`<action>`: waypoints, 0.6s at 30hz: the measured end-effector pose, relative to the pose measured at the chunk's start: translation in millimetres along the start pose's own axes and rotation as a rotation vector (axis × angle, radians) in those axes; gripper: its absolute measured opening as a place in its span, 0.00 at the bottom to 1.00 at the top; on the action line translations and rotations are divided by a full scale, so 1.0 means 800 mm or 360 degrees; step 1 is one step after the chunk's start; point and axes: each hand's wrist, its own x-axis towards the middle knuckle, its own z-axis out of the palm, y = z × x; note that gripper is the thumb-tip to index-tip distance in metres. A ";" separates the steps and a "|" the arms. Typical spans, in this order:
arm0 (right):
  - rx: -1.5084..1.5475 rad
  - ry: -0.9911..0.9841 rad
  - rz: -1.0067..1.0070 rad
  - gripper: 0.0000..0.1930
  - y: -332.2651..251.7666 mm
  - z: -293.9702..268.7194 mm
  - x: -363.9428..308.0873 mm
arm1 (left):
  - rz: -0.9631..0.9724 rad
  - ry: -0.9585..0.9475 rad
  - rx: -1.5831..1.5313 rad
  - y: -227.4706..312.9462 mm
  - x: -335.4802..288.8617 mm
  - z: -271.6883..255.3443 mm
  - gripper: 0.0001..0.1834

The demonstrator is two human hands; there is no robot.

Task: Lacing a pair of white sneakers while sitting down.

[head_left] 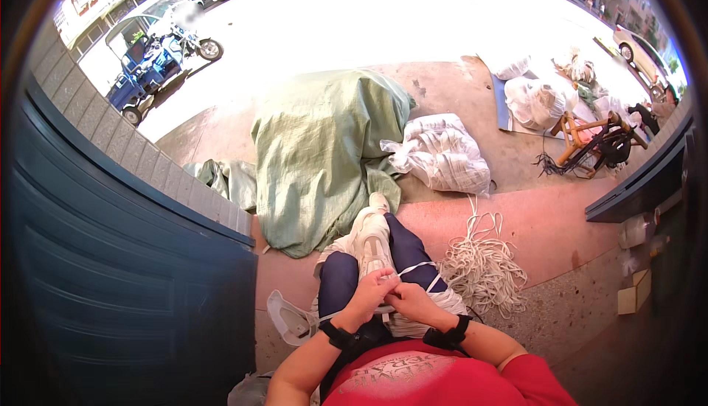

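Note:
My left hand (366, 297) and my right hand (414, 304) meet over my lap with their fingertips pinched close together. A thin white lace (417, 266) runs from beside the fingers across my right thigh. Under and ahead of my hands lie cream pieces that look like shoe uppers (374, 247), stretched between my legs. My fingers hide what exactly they grip. A similar pale piece (289, 319) lies on the floor by my left knee. To my right spreads a tangled heap of white laces (483, 267).
A large mound under a green tarp (317, 148) stands ahead, with a stuffed white sack (444, 157) beside it. A dark blue door (133, 280) rises on the left. A wooden stool (590, 140) and white bags (535, 101) are farther right. A blue three-wheeler (158, 56) stands outside.

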 end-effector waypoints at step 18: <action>0.2277 0.0145 0.0277 0.10 -0.071 -0.133 0.079 | 0.0265 -0.0282 0.0099 0.095 -0.032 0.034 0.05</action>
